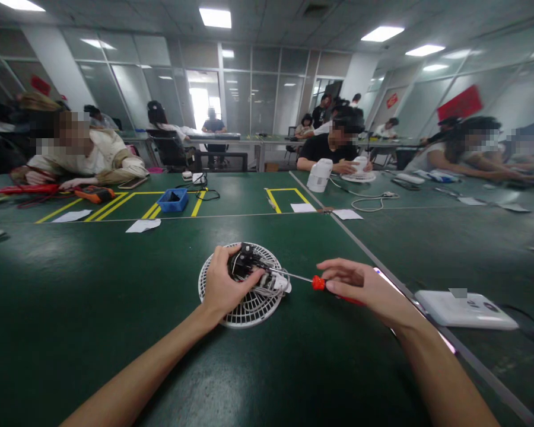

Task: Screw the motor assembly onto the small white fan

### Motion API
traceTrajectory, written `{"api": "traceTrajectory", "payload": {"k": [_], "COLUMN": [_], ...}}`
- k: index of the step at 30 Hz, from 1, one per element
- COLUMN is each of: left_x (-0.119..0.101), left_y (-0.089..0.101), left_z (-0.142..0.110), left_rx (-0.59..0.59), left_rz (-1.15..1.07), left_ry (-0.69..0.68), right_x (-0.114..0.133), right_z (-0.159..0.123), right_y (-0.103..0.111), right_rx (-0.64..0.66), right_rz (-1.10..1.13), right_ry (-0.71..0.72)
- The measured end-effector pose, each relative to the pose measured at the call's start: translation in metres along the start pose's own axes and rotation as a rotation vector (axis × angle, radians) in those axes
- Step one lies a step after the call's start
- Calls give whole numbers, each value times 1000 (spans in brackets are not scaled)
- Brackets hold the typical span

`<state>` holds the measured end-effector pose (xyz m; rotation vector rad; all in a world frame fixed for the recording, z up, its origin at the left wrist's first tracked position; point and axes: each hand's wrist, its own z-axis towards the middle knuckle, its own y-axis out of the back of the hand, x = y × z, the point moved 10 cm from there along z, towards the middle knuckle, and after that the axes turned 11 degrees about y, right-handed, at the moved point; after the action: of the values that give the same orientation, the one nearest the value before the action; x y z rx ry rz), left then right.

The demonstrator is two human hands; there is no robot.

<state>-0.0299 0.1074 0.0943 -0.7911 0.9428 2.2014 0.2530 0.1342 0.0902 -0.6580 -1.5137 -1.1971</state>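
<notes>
A round white fan grille (247,320) lies flat on the green table in front of me. On it sits a dark fan motor assembly (248,256) with bundled pale wires. My left hand (225,284) is wrapped round the left side of this assembly, thumb across its front. In my right hand (351,281) is a screwdriver (318,283) with a red handle, held between thumb and fingers. Its thin metal shaft points left, and the tip reaches into the motor assembly near my left thumb. The exact contact point of the tip is too small to make out.
A white device (465,309) lies at the right, beside a phone-like slab (394,284) partly under my right forearm. Farther off are a blue bin (172,200), paper slips (143,226) and a white fan body (319,175). Several people sit around the tables.
</notes>
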Motion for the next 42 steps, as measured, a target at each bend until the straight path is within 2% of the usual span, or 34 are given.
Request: {"api": "traceTrajectory", "payload": {"k": [4,6,12,23,26,32,37,42], "left_x": [0,0,0,1,1,-4,-5,-2], "left_y": [0,1,1,0,0,3,4,3], "left_z": [0,0,0,0,1,0,0,0], "left_rx": [-1,-3,0,-5,-2,-20,-24,-13], "left_rz": [0,-2,2,3,2,-1,-4,6], "left_ry": [-5,-6,-6,-3,5,-11,-5,13], "right_x": [-13,-15,-6,0,-2,-17,-13,-9], "right_z": [-6,-6,-3,2,1,-4,-1,-1], "right_y": [-12,-14,-7,5,-1,-16,-12,-3], "right_rx": [44,56,32,-31,0,89,91,31], "right_rz": [104,98,2,-25,-33,44,-12,-39], "right_ry": [-159,-187,-121,25,-2,-154,-104,-83]}}
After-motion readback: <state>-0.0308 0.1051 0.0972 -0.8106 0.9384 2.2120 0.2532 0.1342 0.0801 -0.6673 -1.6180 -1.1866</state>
